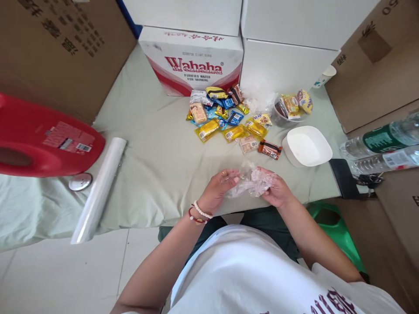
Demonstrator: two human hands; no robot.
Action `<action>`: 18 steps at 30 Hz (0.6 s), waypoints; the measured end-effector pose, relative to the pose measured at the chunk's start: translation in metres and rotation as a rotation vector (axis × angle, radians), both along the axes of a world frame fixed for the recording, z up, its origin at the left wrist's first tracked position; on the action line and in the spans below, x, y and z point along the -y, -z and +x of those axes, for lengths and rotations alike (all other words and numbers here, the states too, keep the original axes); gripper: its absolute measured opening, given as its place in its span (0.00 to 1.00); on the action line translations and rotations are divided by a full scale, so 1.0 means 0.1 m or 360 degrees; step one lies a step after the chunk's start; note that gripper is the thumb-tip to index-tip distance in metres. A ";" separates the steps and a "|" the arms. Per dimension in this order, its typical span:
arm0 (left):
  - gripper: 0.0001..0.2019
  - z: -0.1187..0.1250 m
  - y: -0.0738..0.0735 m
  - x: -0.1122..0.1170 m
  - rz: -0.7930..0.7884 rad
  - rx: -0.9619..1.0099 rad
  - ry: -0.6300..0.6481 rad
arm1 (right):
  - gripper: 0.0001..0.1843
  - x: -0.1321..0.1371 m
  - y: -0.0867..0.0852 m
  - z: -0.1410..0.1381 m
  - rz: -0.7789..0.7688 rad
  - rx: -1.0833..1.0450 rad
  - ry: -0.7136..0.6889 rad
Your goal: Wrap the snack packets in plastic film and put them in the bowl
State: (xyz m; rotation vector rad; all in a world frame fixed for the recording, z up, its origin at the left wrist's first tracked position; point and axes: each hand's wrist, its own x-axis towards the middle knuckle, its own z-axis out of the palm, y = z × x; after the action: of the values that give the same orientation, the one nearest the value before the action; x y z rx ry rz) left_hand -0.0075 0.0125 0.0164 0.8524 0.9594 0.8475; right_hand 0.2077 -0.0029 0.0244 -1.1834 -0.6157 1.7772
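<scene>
Both my hands hold a crumpled clear plastic bag [252,179] just above the near edge of a pale green cloth [157,157]. My left hand [218,189], with bead bracelets on its wrist, pinches the bag's left side. My right hand [276,191] grips the bag's right side with curled fingers. Beyond the hands lies a pile of small snack packets [225,117] in yellow, blue and orange wrappers. An empty white bowl [307,146] sits to the right of my hands.
A roll of clear film [100,187] lies at the left beside a red jug [42,139] and a metal lid [80,181]. A clear bowl of snacks [290,109], a Wahaha carton [193,59], cardboard boxes, water bottles [382,146] and a green stool [337,231] surround the cloth.
</scene>
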 end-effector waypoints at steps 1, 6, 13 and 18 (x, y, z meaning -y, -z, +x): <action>0.24 0.03 0.00 0.03 -0.0055 0.0007 -0.0046 | 0.20 0.01 0.01 -0.01 -0.0023 -0.0020 0.0013; 0.21 0.09 0.02 0.24 0.0180 -0.0324 -0.0395 | 0.38 0.01 0.04 -0.11 0.0126 0.0141 0.0036; 0.21 -0.21 0.05 0.26 0.0264 -0.0591 -0.0607 | 0.27 -0.04 0.16 -0.13 0.0333 0.0741 -0.0276; 0.24 -0.43 0.13 0.18 0.0032 -0.0481 -0.0742 | 0.24 -0.14 0.08 0.31 0.0372 0.0904 0.0194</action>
State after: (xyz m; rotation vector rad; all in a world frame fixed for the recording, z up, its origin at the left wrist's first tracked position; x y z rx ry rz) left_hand -0.0503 -0.0054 0.0034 0.7986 1.4516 1.1450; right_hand 0.2388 0.0112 0.0167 -1.5282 -1.0234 1.2199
